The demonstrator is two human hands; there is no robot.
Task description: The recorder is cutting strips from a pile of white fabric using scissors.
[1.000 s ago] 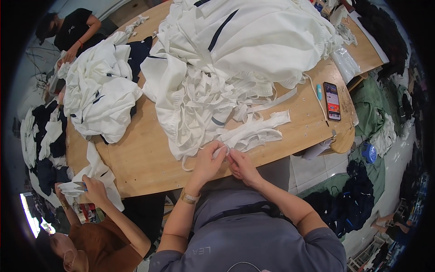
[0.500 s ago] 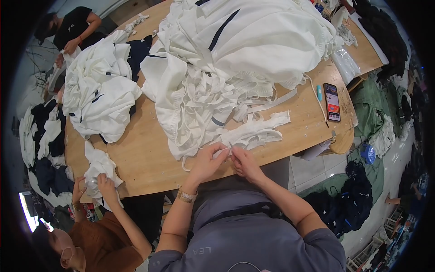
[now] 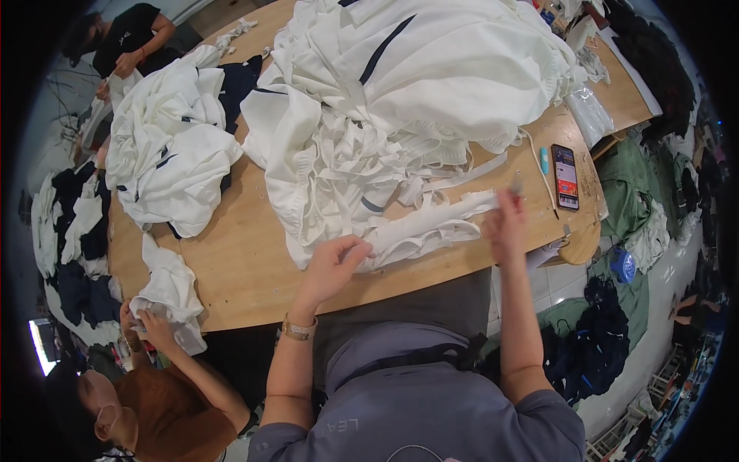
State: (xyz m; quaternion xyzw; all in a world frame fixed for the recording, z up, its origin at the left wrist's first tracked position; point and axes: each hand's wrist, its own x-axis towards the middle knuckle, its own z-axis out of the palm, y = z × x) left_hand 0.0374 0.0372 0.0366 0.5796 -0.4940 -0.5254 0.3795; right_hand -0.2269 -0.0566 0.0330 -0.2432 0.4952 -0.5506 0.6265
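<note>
Well, I am holding my left hand [image 3: 331, 263] over the near edge of the table [image 3: 254, 285], its fingers curling toward the thumb at one end of a white strip [image 3: 431, 221]; whether they are pinching it, I cannot tell. My right hand [image 3: 505, 231] is blurring at the strip's other end, its forearm pointing almost straight ahead, so I cannot tell how far its fingers are opening or what they are gripping. The strip is slanting between my hands, nearer me than a tangle of white straps [image 3: 354, 158]. Pale letters [image 3: 343, 425] are showing on my grey shirt [image 3: 446, 404], and a phone [image 3: 566, 177] is glowing with coloured panels. Beyond, a big heap of white cloth [image 3: 454, 69] is covering the table; a teal stick [image 3: 544, 160] is lying beside the phone, and at my left a co-worker's hands [image 3: 158, 333] are touching another white cloth [image 3: 171, 285].
</note>
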